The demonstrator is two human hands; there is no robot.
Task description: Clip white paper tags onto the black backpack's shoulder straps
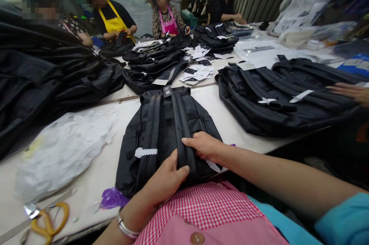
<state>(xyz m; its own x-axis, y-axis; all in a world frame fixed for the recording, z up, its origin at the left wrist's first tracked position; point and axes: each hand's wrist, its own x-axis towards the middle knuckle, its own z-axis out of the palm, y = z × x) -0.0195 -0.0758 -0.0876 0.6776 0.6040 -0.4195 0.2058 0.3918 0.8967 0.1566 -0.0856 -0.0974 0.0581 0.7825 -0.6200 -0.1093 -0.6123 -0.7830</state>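
A black backpack (pixel 165 122) lies on the table in front of me, its shoulder straps facing up and a black tag (pixel 167 91) at its top. My left hand (pixel 168 174) is closed on the lower part of the right-hand shoulder strap (pixel 181 133), thumb on top. Just above and to the right, my right hand (pixel 206 145) grips the same strap, its fingers partly hidden behind it. A white zigzag-edged strip (pixel 146 152) is wrapped round the other strap. Another white strip (pixel 213 165) shows below my right hand.
Black backpacks are stacked at right (pixel 259 99), with a co-worker's hand (pixel 350 92) on them. A clear bag of white pieces (pixel 66 149) and yellow-handled scissors (pixel 47 220) lie at left. Paper tags (pixel 197 74) lie beyond. Several people work across the table.
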